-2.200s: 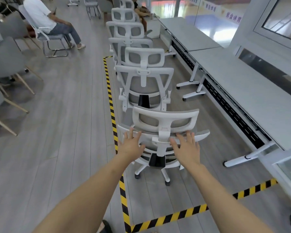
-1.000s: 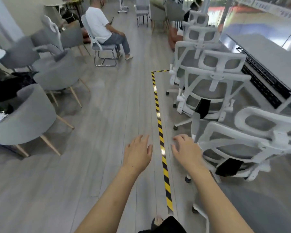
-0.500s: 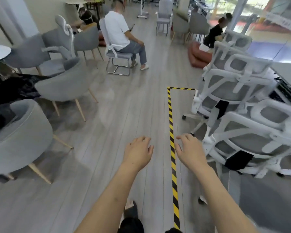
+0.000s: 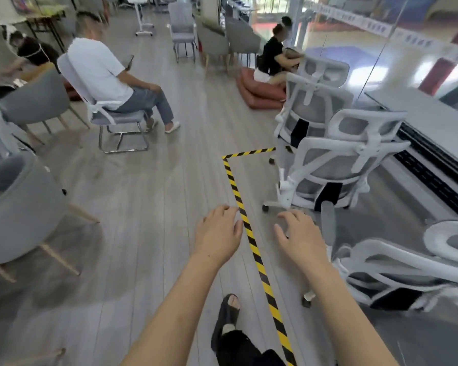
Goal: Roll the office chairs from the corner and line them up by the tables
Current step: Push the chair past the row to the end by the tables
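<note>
Head view is showing both hands, left (image 4: 217,235) and right (image 4: 300,237), hanging loose-fingered, gripping nothing; walking blind risks clipping the nearest white mesh-backed office chair (image 4: 397,270).

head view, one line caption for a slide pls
Both hands, left and right, hover empty over striped floor tape beside lined-up white office chairs.

White-framed office chairs (image 4: 336,167) with grey mesh backs stand in a row at two to four o'clock — backs toward the camera, beside the grey tables (image 4: 431,120).
</note>
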Demonstrator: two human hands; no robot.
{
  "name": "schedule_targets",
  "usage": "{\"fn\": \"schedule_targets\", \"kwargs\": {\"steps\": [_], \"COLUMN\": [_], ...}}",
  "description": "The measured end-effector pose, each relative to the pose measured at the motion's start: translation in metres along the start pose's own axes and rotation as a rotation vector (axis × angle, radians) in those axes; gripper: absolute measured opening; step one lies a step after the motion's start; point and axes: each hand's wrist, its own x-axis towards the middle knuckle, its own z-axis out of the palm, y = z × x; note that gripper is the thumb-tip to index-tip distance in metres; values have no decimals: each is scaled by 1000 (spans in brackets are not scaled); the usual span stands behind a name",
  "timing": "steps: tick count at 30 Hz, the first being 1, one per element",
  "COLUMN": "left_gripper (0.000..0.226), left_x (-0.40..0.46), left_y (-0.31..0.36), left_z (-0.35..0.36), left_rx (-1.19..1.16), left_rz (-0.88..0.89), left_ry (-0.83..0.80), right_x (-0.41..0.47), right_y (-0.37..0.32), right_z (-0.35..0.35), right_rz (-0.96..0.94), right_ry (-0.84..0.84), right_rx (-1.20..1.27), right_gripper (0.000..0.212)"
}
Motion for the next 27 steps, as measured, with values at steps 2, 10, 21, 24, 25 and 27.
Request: {"fn": "schedule_targets", "kwargs": {"steps": [2, 10, 21, 24, 25, 27], "left_gripper": [43, 45, 47, 46, 45, 44], "left_x": [60, 293, 594, 686, 715, 772], "left_y": [-15, -78, -131, -145, -147, -149], "left_z": [-2, -31, -18, -17, -18, -20], "left_rx": [15, 70, 18, 29, 27, 58], "left_rz": [22, 19, 115, 167, 184, 244], "left_ry": [4, -26, -77, -112, -135, -160], "right_x": [57, 309, 576, 647, 668, 710], "right_y": [-2, -25, -11, -2, 1, 6], "right_z": [17, 57, 103, 116, 118, 119], "right_rz": [4, -4, 133, 202, 230, 292], "right_ry": [23, -6, 47, 63, 68, 95], "right_rx": [18, 27, -25, -27, -26, -23], "right_gripper": [34, 34, 32, 31, 31, 30]}}
